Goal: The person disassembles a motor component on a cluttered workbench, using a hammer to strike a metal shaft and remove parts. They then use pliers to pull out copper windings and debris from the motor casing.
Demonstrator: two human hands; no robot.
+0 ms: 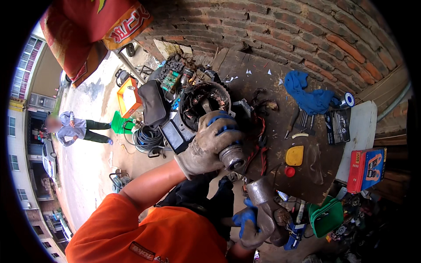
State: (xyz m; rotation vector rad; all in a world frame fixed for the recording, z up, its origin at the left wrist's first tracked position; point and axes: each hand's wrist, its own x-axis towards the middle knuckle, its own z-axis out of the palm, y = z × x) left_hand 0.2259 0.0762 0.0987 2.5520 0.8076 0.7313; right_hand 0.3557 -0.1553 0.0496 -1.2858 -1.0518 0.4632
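Observation:
My left hand (209,144), in a dirty grey and blue glove, grips a motor part with a round metal shaft end (232,158) sticking out below the fingers. Just behind it lies an open motor housing (199,100) with dark windings and copper contacts. My right hand (251,224), gloved the same way, is closed on a heavy metal hammer-like tool (259,190) whose grey head points up, just below the shaft end. Red wires (262,151) hang beside the shaft.
A dark workbench (272,87) stands against a brick wall, carrying a blue cloth (307,94), hand tools (302,120), a yellow piece (294,155) and a red cap (289,171). A red box (365,168), green case (326,215), orange box (128,98) and coiled cable (148,138) surround it. A person (74,128) stands at left.

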